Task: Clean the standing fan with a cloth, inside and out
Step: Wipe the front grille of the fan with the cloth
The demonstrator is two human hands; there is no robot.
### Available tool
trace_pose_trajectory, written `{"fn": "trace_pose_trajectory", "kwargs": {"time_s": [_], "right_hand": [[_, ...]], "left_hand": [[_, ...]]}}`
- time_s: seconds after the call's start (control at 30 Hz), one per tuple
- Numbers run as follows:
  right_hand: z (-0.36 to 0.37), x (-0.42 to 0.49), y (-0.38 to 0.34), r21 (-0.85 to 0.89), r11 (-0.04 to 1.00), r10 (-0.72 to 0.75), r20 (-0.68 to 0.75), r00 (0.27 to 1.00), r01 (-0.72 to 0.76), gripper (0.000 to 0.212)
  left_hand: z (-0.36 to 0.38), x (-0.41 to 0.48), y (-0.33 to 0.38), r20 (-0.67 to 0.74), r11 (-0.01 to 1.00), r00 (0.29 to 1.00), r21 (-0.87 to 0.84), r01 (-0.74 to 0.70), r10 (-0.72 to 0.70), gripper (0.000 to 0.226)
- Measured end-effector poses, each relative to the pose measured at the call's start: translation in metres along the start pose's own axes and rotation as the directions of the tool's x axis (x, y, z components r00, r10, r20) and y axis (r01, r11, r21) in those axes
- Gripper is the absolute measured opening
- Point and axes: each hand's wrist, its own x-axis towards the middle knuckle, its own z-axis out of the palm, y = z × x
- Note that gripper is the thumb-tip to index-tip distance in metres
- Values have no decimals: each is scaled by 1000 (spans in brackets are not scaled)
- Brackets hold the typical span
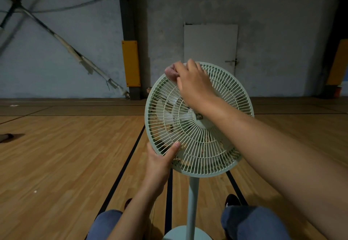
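The standing fan (pixel 199 119) stands upright on the wooden floor (pixel 66 155) directly in front of the person, its pale green round grille (pixel 222 145) facing up toward the camera and its pole (pixel 192 202) dropping to a round base (pixel 175 235) between the person's knees. The cloth (pixel 170 72), a small pinkish wad, sits at the upper left rim of the grille, under the fingertips of the right hand (pixel 194 83). That hand reaches across the front of the grille from the lower right, its forearm passing over the hub (pixel 199 120), palm down, fingers curled onto the cloth and pinching it against the rim. The left hand (pixel 160 164) comes up from below and grips the lower left edge of the grille: its thumb (pixel 174 148) lies flat along the front wires, while the other fingers go behind the rim and are hidden. White blades (pixel 169 111) show through the wires on the left half of the cage. Black lines (pixel 124 166) run along the floor past the pole. Behind the fan stand a grey wall (pixel 75 51), a yellow pad (pixel 131 63) on a column, and a pale door panel (pixel 211 44).
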Motion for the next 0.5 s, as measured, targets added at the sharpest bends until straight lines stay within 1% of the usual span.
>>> {"fn": "trace_pose_trajectory", "kwargs": {"time_s": [0.17, 0.37, 0.5], "right_hand": [[1, 13, -4, -21, 1000, -6, 12, 1000, 6, 32], [5, -25, 6, 24, 1000, -9, 71, 997, 7, 28], [4, -51, 15, 23, 1000, -3, 99, 995, 1, 26]], "left_hand": [[-3, -2, 0, 3, 1000, 1000, -13, 5, -5, 79], [-4, 0, 2, -18, 1000, 1000, -9, 14, -14, 82], [-3, 2, 0, -25, 1000, 1000, -3, 14, -14, 83]]}}
